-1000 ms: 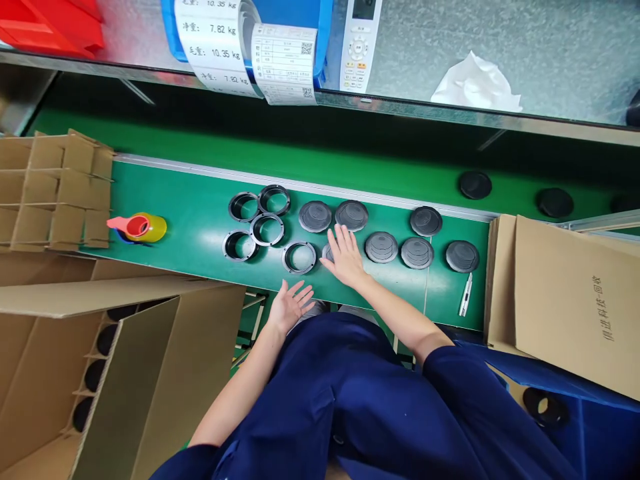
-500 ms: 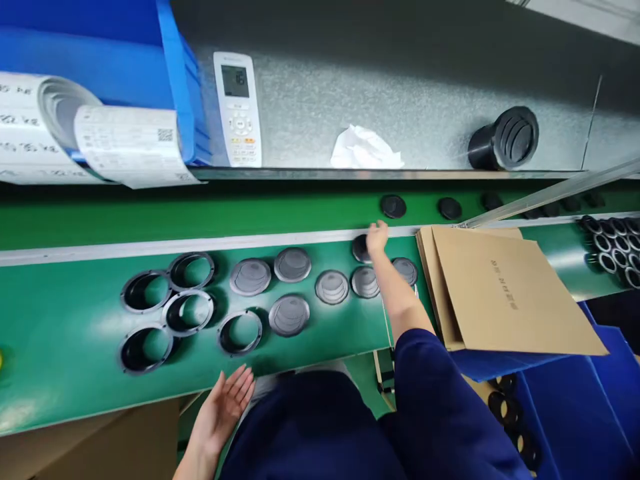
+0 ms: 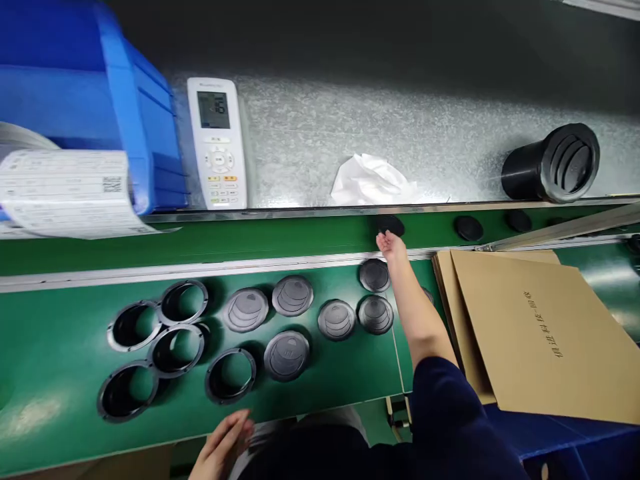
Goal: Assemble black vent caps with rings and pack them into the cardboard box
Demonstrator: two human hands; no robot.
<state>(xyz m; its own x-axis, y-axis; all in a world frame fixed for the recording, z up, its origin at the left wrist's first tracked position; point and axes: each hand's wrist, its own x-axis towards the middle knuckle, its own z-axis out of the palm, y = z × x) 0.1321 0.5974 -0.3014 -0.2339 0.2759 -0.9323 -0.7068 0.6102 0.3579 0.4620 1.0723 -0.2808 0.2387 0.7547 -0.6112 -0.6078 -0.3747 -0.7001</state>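
Note:
My right hand (image 3: 391, 244) reaches over the white rail to a black round disc (image 3: 391, 225) on the green belt; its fingers touch or nearly touch the disc's near edge, and the grip is unclear. Below it on the green table lie round slatted vent discs, among them one at the rail (image 3: 374, 275) and one nearer me (image 3: 375, 315). My left hand (image 3: 227, 437) is at the table's front edge, below a black ring (image 3: 231, 376), its fingers close together and partly blurred. Several black flanged rings (image 3: 177, 351) stand at the left.
A metal shelf (image 3: 295, 133) above holds a white remote (image 3: 219, 143), crumpled tissue (image 3: 371, 181), a black vent tube (image 3: 553, 163) and a blue bin (image 3: 150, 133) with a label roll (image 3: 70, 190). Cardboard sheets (image 3: 545, 327) lie at the right, below a slanting bar (image 3: 565, 230).
My right hand has moved from the disc beside the rail to a disc on the belt. My left hand has turned from an open palm to closer fingers. The camera view has shifted.

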